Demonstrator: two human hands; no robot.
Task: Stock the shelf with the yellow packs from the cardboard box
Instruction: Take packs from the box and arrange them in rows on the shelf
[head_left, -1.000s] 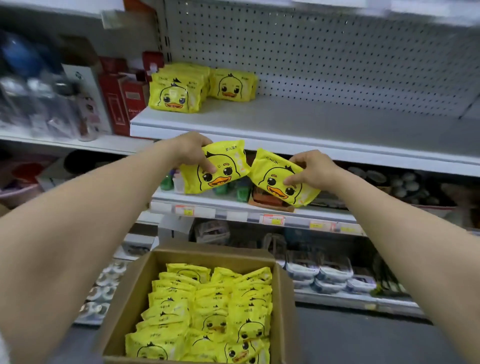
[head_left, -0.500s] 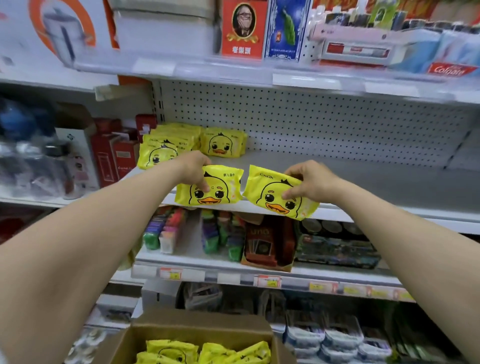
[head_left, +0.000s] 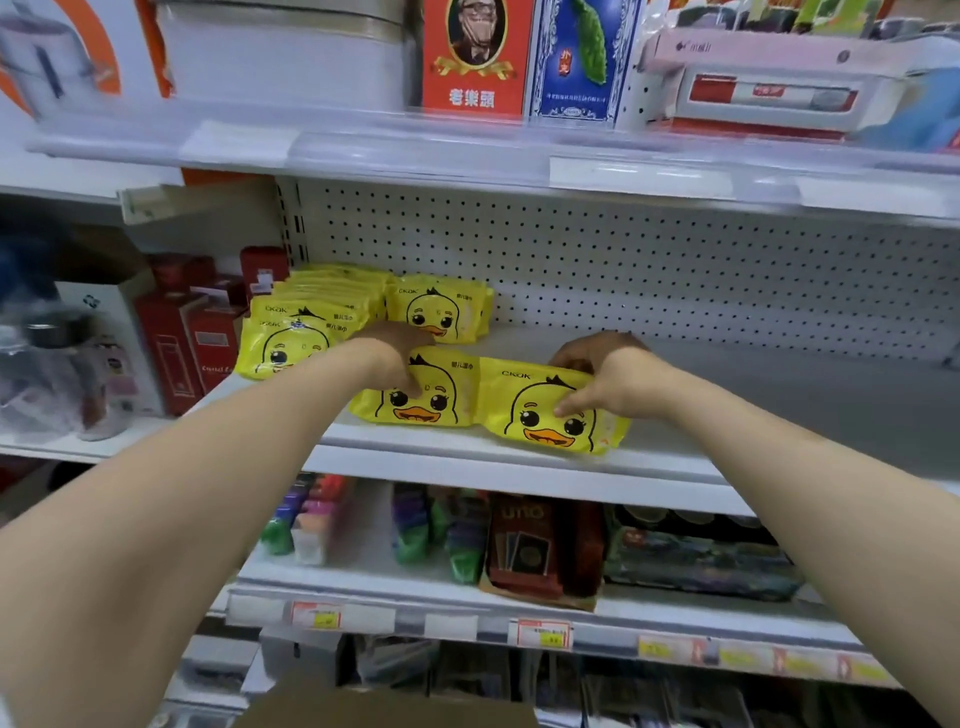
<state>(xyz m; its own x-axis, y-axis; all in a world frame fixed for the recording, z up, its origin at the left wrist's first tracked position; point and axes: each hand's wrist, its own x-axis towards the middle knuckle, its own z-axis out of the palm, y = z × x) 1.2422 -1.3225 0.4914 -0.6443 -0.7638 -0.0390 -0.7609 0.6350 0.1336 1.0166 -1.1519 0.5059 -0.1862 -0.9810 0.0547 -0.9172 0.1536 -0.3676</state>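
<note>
Two yellow duck-face packs rest side by side near the front of the white shelf (head_left: 779, 395). My left hand (head_left: 395, 353) grips the left pack (head_left: 436, 400) at its top edge. My right hand (head_left: 608, 374) pinches the right pack (head_left: 540, 410) at its upper right corner. Behind them on the left stand a row of yellow packs (head_left: 306, 332) and one more stack (head_left: 441, 312) against the pegboard. Only the rim of the cardboard box (head_left: 384, 706) shows at the bottom; its contents are out of sight.
Red boxes (head_left: 187, 338) stand left of the yellow packs. The shelf stretches bare to the right. A lower shelf (head_left: 519, 597) carries card packs and small coloured items. The upper shelf (head_left: 467, 156) overhangs with boxed goods.
Both hands have moved up and forward, bringing the two packs from in front of the shelf edge down onto the shelf. The view has risen, so the box has nearly left the frame.
</note>
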